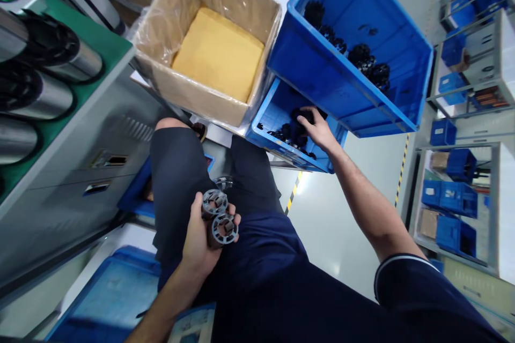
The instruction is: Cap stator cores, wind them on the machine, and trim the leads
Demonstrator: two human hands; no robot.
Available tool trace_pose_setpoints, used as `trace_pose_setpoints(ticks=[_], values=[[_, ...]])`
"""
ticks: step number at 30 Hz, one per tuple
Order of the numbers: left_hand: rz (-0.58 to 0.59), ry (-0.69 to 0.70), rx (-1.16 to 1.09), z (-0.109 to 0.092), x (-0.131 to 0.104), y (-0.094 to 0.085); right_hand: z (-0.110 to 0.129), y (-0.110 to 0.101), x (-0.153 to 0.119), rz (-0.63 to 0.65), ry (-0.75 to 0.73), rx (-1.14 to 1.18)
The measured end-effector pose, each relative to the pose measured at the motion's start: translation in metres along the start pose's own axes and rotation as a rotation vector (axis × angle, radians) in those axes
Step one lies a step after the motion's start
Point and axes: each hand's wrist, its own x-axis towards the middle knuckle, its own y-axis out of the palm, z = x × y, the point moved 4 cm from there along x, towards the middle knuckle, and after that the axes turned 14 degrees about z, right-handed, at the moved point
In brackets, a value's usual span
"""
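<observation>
Two round, slotted grey ring parts with darker cores lie side by side in my left hand, its fingers curled round them above my lap. Another clear or grey ring shows just beyond them, partly hidden. Inside the lower blue bin, my right hand has thumb and fingers closed about a dark part, whose exact kind I cannot make out. Several small black parts lie in the same bin, next to that hand.
A larger blue bin with black parts overhangs the lower one. Left of it stands a plastic-lined cardboard box holding yellow sheets. Metal cylinders stand on a green bench top. Shelves with blue bins are at right.
</observation>
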Motion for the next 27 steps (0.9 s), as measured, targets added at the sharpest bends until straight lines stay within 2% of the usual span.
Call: trace_pose_setpoints(ticks=[4, 9, 15, 21, 24, 27], values=[[0.054, 0.099, 0.151, -0.011, 0.0, 0.004, -0.007, 0.005, -0.015, -0.009, -0.024, 0.199], [0.045, 0.163, 0.219, -0.023, -0.004, 0.003, -0.009, 0.009, -0.027, -0.015, -0.055, 0.374], [0.118, 0.103, 0.33, -0.018, -0.006, -0.001, 0.005, 0.018, -0.036, -0.003, -0.11, 0.505], [0.233, 0.184, 0.404, -0.016, -0.007, 0.003, 0.017, 0.025, -0.028, 0.001, -0.116, 0.569], [0.249, 0.243, 0.416, -0.018, -0.008, 0.002, 0.03, 0.02, -0.034, 0.003, -0.123, 0.586], [0.29, 0.345, 0.434, -0.02, -0.008, 0.005, 0.062, 0.02, -0.063, -0.007, -0.199, 0.585]])
